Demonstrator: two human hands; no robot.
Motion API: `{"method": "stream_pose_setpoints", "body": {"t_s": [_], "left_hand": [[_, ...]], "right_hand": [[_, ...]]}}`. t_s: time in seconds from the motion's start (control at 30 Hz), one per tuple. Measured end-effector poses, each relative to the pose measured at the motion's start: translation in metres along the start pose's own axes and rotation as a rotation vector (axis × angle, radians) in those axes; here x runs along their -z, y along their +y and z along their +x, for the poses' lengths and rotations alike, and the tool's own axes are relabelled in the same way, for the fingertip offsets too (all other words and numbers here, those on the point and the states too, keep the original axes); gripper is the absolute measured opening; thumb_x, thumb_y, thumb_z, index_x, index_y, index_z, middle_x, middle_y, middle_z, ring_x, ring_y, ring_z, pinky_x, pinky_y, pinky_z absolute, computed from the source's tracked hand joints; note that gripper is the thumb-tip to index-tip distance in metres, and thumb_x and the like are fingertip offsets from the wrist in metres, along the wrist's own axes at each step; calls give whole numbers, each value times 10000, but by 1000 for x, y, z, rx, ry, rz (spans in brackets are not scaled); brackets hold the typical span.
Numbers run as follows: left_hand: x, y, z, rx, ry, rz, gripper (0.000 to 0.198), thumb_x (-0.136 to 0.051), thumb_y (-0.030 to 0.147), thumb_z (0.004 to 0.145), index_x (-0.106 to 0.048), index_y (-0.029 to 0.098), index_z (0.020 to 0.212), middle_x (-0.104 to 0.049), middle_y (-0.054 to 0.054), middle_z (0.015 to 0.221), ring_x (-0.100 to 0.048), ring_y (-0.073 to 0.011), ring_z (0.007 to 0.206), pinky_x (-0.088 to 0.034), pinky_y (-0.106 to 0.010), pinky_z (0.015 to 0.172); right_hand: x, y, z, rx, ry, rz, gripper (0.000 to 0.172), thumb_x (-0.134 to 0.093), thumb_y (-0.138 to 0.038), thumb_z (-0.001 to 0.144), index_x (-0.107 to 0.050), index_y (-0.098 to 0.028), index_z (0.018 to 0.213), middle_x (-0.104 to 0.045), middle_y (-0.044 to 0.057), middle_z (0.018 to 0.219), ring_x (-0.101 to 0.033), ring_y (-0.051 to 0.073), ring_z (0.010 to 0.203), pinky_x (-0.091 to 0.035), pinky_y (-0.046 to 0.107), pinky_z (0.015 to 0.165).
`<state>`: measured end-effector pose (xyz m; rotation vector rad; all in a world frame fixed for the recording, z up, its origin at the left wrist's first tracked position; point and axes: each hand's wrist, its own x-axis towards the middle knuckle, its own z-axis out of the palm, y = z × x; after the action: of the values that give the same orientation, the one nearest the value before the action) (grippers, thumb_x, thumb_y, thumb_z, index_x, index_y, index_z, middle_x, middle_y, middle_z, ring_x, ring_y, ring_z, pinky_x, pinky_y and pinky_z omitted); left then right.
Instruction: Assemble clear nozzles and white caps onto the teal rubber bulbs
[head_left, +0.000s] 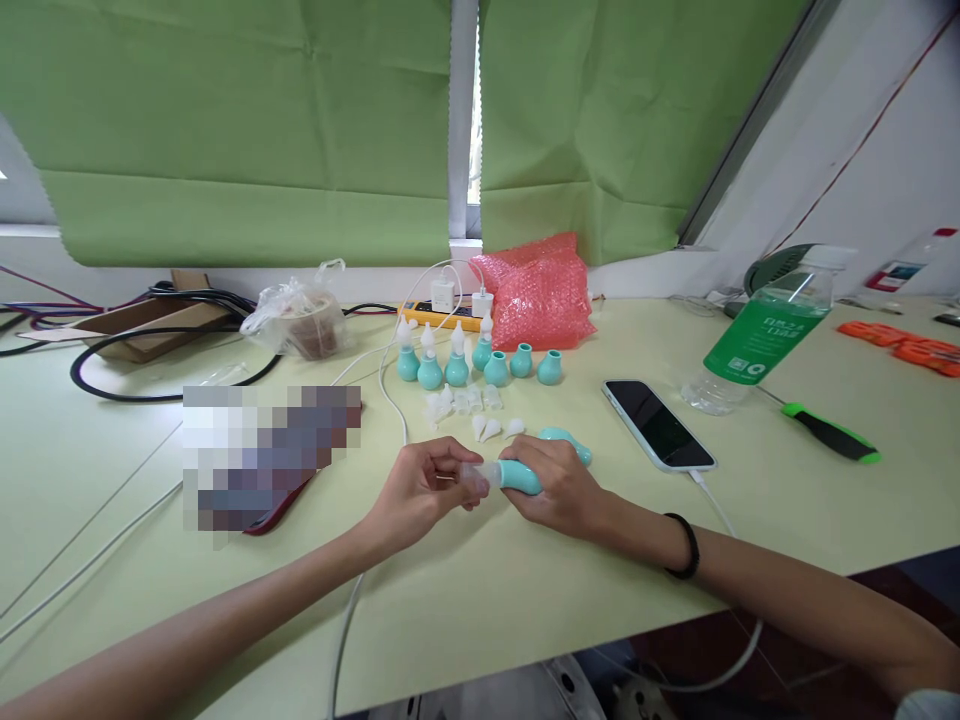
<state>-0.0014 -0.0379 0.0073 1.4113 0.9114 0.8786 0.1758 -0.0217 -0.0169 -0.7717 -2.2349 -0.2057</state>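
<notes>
My right hand (559, 485) is wrapped round a turquoise rubber bulb (519, 477) lying sideways. A translucent nozzle piece (491, 472) sits at the bulb's mouth, and my left hand (427, 490) pinches a clear cap (472, 480) on that end. Whether the parts are fully joined I cannot tell. Just behind my right hand lies another turquoise piece (566, 440), partly hidden. Farther back stand several turquoise bulbs, some with white nozzles (457, 340), others with open mouths (550, 367). Clear caps (469, 401) and small white tips (490, 429) lie before them.
A phone (660, 425) on a cable, a tilted-looking water bottle (772, 330) and a screwdriver (829, 431) lie to the right. A blurred-out device (277, 460) is at left. Behind are pink bubble wrap (536, 295), a power strip (427, 316) and a plastic bag (300, 318).
</notes>
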Motion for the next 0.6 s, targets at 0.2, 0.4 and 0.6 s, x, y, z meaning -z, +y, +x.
{"method": "stream_pose_setpoints", "body": {"t_s": [0.2, 0.4, 0.6], "left_hand": [[0, -4, -4, -195, -1, 355, 169, -582, 259, 700, -565, 132, 809, -616, -35, 701, -564, -132, 638, -465, -261, 616], [3, 2, -8, -474, -78, 667, 131, -525, 228, 750, -579, 140, 832, -632, -55, 699, -569, -128, 617, -449, -232, 593], [6, 2, -8, -580, -152, 780, 151, -463, 218, 789, -580, 155, 861, -620, -75, 737, -564, -145, 670, -440, -247, 606]], "right_hand": [[4, -4, 4, -188, -107, 237, 9, -525, -144, 620, -523, -153, 620, -556, -7, 532, -493, 91, 483, -338, 195, 456], [11, -6, 9, -399, -400, 562, 79, -590, -218, 621, -557, -146, 621, -521, -25, 534, -457, 79, 499, -352, 187, 471], [14, -7, 12, -435, -457, 630, 106, -611, -232, 614, -547, -148, 620, -482, -37, 533, -433, 80, 519, -344, 188, 481]]}}
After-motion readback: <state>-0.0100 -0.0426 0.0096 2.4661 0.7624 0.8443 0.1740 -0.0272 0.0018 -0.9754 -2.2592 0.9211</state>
